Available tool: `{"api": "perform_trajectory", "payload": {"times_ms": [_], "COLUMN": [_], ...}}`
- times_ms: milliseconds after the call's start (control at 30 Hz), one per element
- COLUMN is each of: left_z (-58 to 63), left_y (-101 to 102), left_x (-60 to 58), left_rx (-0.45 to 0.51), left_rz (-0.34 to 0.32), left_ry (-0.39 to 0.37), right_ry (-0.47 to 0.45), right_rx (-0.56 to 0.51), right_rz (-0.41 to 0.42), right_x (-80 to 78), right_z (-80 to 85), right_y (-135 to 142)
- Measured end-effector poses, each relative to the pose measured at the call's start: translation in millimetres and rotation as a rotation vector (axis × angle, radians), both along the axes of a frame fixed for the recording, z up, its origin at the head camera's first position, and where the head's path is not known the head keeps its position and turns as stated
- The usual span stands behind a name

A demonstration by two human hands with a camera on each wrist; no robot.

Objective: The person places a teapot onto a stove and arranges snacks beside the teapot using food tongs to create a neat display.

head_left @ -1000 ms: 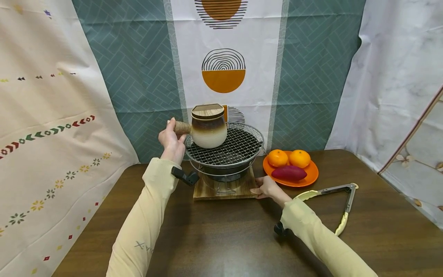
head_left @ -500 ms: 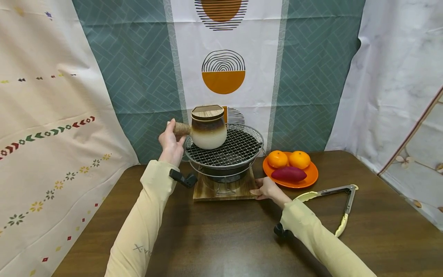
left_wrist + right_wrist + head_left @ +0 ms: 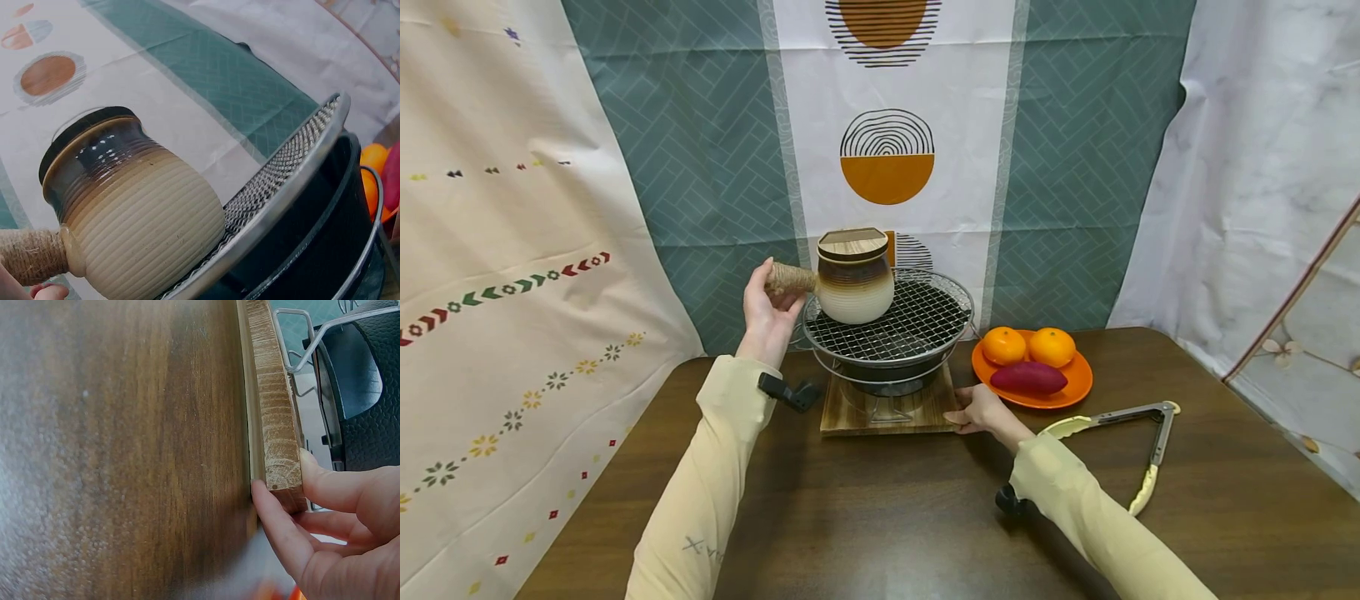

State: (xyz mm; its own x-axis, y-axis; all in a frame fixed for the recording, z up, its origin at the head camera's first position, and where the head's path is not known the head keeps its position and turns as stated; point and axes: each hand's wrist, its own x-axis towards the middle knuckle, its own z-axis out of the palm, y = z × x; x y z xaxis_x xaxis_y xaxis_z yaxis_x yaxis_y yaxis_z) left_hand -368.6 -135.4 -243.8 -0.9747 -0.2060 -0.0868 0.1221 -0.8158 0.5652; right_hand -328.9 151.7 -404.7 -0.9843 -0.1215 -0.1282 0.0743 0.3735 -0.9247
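A lidded ceramic pot (image 3: 854, 292), brown above and cream below, sits on the wire mesh (image 3: 917, 321) of a round black tabletop grill (image 3: 887, 371). My left hand (image 3: 765, 321) is at the pot's rope-wrapped handle (image 3: 31, 256), fingers loosely behind it and the thumb just below. The grill stands on a square wooden board (image 3: 850, 417). With my right hand (image 3: 981, 410) I pinch the board's near right corner, thumb on top and a finger under the edge, as the right wrist view shows.
An orange plate (image 3: 1078, 383) with two oranges (image 3: 1051, 347) and a purple sweet potato (image 3: 1028, 378) stands right of the grill. Spread tongs (image 3: 1157, 446) with pale yellow tips lie further right on the brown table (image 3: 887, 517). Patterned cloth hangs behind.
The left hand's fingers have loosened and shifted back, so more of the handle's end shows. The pot, the grill and the right hand stay where they were.
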Motion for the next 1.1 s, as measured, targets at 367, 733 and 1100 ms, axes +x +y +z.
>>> {"api": "perform_trajectory", "payload": {"times_ms": [367,733,1100], "left_z": [-2.9,-6.6,-10.7], "left_y": [-8.2,-19.5,-32.3], "left_x": [8.9,16.7,26.6], "left_rx": [0.059,0.067,0.086], "left_rz": [-0.024,-0.024,-0.013], "left_ry": [-0.014,-0.028,-0.040], "right_ry": [-0.016,-0.010,0.000], "right_rx": [-0.020,-0.008,-0.001], "right_rz": [0.006,0.007,0.005], "right_x": [-0.3,-1.7,-0.1], "right_z": [0.5,-2.9,-0.1], "right_y": [0.3,1.3,0.9]}}
